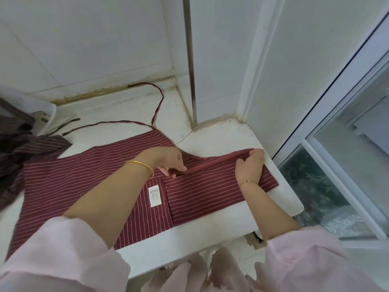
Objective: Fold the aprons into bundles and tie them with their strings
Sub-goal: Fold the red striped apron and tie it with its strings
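Left hand (168, 163): fingers curled, pinching the left end of a red strap (212, 163). Right hand (250, 165): curled round the strap's right end. The hands are apart, and the strap is pulled straight between them, slanting across the red apron (63, 186). Gold bangle (143, 166) on the left wrist, thin bracelet (248, 183) on the right. Pink sleeves (63, 249) are pushed up both forearms.

Red apron: thin woven cloth with white pinstripes, spread flat on the white tabletop (210, 234) and covering most of its middle. It has a square patch pocket (210, 197), with a white label (154, 196) just left of it. The apron's right edge stops just short of the tabletop's right edge. Its near left part runs under the left sleeve. A bare strip of tabletop shows along the near edge, and there is more bare surface at the far right corner. Two thin red strings (156, 113) leave the apron's far corner. One loops back to the wall joint and the other trails left across the tabletop.

Dark brown striped apron (42, 146): crumpled at the tabletop's left edge, touching the red apron's far left side.

Room to move: white tiled walls close off the far side, with grime along the joint. A steel pipe (190, 60) stands upright near the far right corner. A window (347, 127) sits just past the right edge. The smooth, hard tabletop is open only toward the person.
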`<action>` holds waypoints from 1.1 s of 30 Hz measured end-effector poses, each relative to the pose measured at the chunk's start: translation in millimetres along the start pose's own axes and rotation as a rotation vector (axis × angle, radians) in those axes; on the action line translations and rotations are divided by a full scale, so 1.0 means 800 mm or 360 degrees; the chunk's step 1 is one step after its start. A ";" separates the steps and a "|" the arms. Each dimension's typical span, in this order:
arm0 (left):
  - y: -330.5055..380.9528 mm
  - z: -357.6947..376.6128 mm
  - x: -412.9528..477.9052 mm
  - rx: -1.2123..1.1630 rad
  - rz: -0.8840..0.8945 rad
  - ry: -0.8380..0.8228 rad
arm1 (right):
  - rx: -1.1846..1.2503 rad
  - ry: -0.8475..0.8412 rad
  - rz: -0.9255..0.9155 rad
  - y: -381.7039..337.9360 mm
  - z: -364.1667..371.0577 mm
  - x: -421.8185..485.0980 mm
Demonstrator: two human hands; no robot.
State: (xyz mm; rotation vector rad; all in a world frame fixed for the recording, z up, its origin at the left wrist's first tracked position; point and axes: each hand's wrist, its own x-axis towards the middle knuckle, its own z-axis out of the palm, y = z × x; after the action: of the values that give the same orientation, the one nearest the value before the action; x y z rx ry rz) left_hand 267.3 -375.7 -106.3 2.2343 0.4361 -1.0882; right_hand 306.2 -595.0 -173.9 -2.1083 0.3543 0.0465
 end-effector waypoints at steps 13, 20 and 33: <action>-0.026 0.031 0.011 0.0362 0.0181 0.0474 | -0.1051 -0.0674 -0.1084 -0.023 0.037 -0.035; -0.105 -0.007 0.008 0.0286 0.0018 0.0855 | -0.1237 -0.0817 -0.0981 -0.070 0.070 -0.040; -0.277 -0.090 -0.010 0.0450 -0.0321 0.1199 | -0.1350 -0.1099 -0.1443 -0.192 0.256 -0.098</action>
State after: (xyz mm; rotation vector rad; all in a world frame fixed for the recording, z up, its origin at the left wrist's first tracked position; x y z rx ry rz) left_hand 188.3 -160.3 -149.7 2.8660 0.8714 -0.3623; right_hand 294.3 -329.5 -143.5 -2.6799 -1.2233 0.4324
